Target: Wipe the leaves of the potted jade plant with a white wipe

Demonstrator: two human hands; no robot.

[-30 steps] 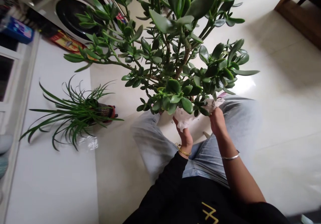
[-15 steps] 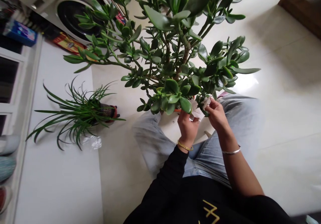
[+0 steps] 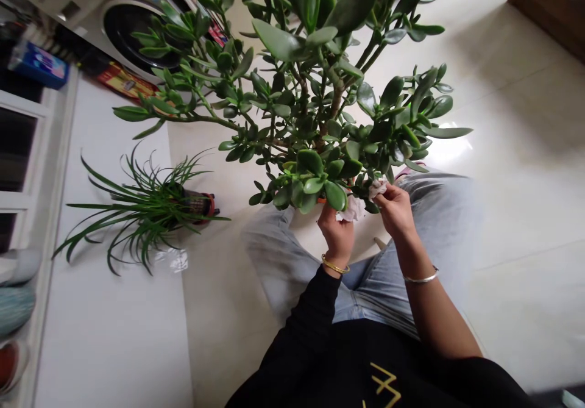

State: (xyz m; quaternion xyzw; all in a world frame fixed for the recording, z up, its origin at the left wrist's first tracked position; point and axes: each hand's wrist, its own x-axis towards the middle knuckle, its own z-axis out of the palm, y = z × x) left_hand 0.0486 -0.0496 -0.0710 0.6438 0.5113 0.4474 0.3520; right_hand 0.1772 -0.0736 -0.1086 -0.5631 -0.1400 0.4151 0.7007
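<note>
A large jade plant [image 3: 336, 103] with thick glossy leaves fills the upper middle of the head view, its pot mostly hidden by foliage. At its lower front, my left hand [image 3: 337, 232] is closed on a crumpled white tissue [image 3: 353, 208], close under a broad leaf [image 3: 336, 196]. My right hand [image 3: 397, 210] pinches a second wad of tissue [image 3: 377, 188] among the small leaves at the lower right. Its fingertips are partly hidden by tissue and leaves.
My legs in jeans [image 3: 439, 237] lie on both sides of the plant's base. On the left stands a smaller long-leaved potted plant [image 3: 201, 205] by a white wall [image 3: 114, 329]. A washing machine [image 3: 132, 33] is at the upper left, a wooden furniture piece [image 3: 548, 11] at the upper right.
My left hand has shifted slightly left and down with its tissue, away from my right hand. My right hand stays in nearly the same spot, its tissue more bunched.
</note>
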